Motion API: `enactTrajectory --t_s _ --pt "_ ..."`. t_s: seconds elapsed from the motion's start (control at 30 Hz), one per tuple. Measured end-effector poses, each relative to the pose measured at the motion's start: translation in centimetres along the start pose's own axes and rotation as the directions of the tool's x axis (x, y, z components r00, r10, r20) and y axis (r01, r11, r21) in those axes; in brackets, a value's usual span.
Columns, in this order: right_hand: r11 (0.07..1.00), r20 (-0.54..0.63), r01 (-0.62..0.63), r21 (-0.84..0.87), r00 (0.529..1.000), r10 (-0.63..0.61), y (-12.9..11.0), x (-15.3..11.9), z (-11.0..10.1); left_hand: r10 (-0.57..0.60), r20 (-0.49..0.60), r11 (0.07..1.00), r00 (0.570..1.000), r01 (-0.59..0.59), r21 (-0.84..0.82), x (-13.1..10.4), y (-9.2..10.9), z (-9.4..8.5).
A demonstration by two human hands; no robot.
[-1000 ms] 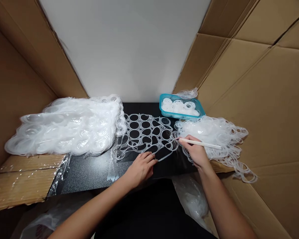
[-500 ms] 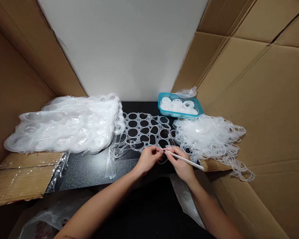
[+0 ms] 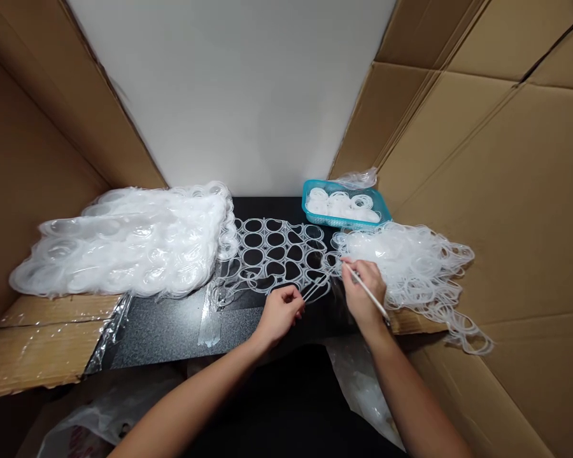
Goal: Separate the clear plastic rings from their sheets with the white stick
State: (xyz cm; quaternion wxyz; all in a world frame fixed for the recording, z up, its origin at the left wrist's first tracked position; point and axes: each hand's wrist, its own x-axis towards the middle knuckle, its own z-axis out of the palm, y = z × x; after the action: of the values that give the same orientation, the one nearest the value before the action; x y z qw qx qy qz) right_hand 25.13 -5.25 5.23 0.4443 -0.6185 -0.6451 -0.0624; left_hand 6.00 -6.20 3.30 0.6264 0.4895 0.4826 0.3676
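Observation:
A sheet of linked translucent rings [image 3: 275,253] lies on the black table, its right side running toward a loose heap. My left hand [image 3: 281,312] is closed at the sheet's near edge, pinching a thin translucent strand [image 3: 315,288] that slants up and right from the fingertips. My right hand [image 3: 364,289] is closed around a slim white stick [image 3: 368,292], held like a pen. Its fingertips are beside the rings at the sheet's right end. I cannot make out whether the stick's tip touches them.
A thick stack of ring sheets [image 3: 138,242] lies at the left. To the right is a tangled heap of rings [image 3: 405,267], overhanging the edge. Behind it stands a blue basket [image 3: 346,222] with white rings inside. Cardboard walls [image 3: 501,191] flank the black table [image 3: 172,327].
My right hand has moved right and slightly up with the stick, away from my left hand. A strand now stretches from my left fingertips, which have shifted slightly left and down.

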Motion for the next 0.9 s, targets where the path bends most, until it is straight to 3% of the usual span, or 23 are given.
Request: enactTrajectory --t_s 0.1,0.23,0.3,0.37,0.43,0.5,0.57,0.63,0.7,0.77,0.83,0.9 --pt "0.996 -0.063 -0.068 -0.063 0.996 0.064 2.3 2.8 0.6 -0.018 0.02 0.994 1.0 0.016 0.107 -1.0 -0.3 -0.7" --pt "0.988 -0.045 -0.142 -0.056 0.989 0.139 3.8 5.1 1.3 -0.016 0.042 0.973 0.999 0.006 0.229 -1.7 -0.5 -1.0" --pt "0.974 -0.038 -0.225 0.03 0.973 0.226 4.0 5.9 1.4 0.022 0.074 0.939 0.997 -0.046 0.341 -1.8 -0.2 -1.1" --pt "0.897 0.031 -0.371 0.241 0.927 0.375 4.0 6.4 1.4 0.147 0.109 0.837 0.983 -0.183 0.516 -1.9 0.0 -1.3" --pt "0.645 0.228 -0.548 0.533 0.827 0.514 3.8 6.5 1.2 0.332 0.169 0.643 0.928 -0.353 0.68 -1.9 0.1 -1.8" --pt "0.235 0.483 -0.671 0.703 0.694 0.534 3.4 6.3 1.1 0.452 0.259 0.424 0.854 -0.461 0.78 -1.8 -0.2 -2.6" --pt "-0.133 0.683 -0.716 0.686 0.569 0.459 3.1 5.7 0.9 0.48 0.338 0.261 0.809 -0.5 0.826 -1.6 -0.6 -3.5" --pt "-0.381 0.794 -0.7 0.604 0.488 0.362 2.8 5.0 0.5 0.464 0.381 0.169 0.8 -0.502 0.848 -1.3 -0.8 -4.4" --pt "-0.536 0.827 -0.636 0.556 0.487 0.279 2.5 4.3 0.0 0.429 0.411 0.124 0.804 -0.503 0.855 -1.1 -0.5 -5.3" --pt "-0.605 0.797 -0.556 0.569 0.554 0.24 2.1 3.8 -0.6 0.367 0.447 0.119 0.816 -0.518 0.847 -1.0 0.2 -6.0" --pt "-0.588 0.743 -0.518 0.622 0.627 0.233 1.5 3.4 -0.9 0.314 0.496 0.194 0.81 -0.566 0.801 -1.3 1.3 -6.4" --pt "-0.483 0.711 -0.556 0.676 0.663 0.233 1.1 2.9 -0.7 0.312 0.508 0.312 0.803 -0.591 0.744 -1.6 2.2 -6.4"
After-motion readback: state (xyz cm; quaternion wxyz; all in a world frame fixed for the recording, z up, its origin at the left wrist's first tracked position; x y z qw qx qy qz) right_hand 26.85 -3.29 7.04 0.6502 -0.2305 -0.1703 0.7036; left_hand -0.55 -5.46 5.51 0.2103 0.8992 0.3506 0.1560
